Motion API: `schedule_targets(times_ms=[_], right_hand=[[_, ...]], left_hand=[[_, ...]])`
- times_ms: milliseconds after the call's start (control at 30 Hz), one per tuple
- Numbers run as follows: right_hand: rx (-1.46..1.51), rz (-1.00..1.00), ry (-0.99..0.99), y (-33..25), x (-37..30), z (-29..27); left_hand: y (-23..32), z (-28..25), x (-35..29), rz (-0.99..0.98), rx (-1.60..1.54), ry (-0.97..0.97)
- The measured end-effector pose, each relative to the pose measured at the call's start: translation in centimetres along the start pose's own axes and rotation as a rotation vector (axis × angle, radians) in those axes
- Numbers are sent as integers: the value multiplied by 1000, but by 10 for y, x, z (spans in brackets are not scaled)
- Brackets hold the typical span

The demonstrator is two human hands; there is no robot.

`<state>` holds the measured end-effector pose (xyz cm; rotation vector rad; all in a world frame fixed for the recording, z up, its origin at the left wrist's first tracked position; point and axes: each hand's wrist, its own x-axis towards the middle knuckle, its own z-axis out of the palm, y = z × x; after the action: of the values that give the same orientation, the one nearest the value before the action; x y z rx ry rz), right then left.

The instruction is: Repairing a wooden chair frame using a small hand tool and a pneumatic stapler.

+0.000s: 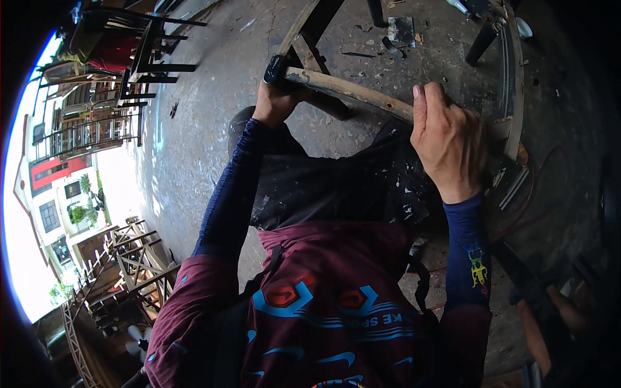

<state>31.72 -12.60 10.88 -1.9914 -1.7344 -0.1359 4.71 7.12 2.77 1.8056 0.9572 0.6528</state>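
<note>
A wooden furniture frame (352, 89), like a chair's seat frame with dark legs and bare wood rails, stands in front of my lap. My left hand (277, 103) is wrapped round the frame's near left corner, just below its black end. At the other end of the near rail is my right hand (449, 139), its fingers curled and the thumb pressed against the forefinger. Whatever those fingers hold, if anything, is hidden. The right side rail (512, 84) curves away beyond this hand.
Scraps and a flat square piece (401, 31) lie on the stained concrete floor (200, 129). Dark chair frames (152, 64) stand at the far left, with wooden frames (132, 258) lower down. A red cord (533, 194) runs at right. Another person's bare limb (535, 336) shows at lower right.
</note>
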Motion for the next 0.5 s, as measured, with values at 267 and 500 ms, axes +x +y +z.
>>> schedule_targets(times_ms=[267, 500], right_hand=[[0, -12, 43, 1, -4, 0], [7, -9, 72, 3, -8, 0]], left_hand=[[6, 1, 0, 147, 310, 59], [1, 2, -6, 83, 89, 53]])
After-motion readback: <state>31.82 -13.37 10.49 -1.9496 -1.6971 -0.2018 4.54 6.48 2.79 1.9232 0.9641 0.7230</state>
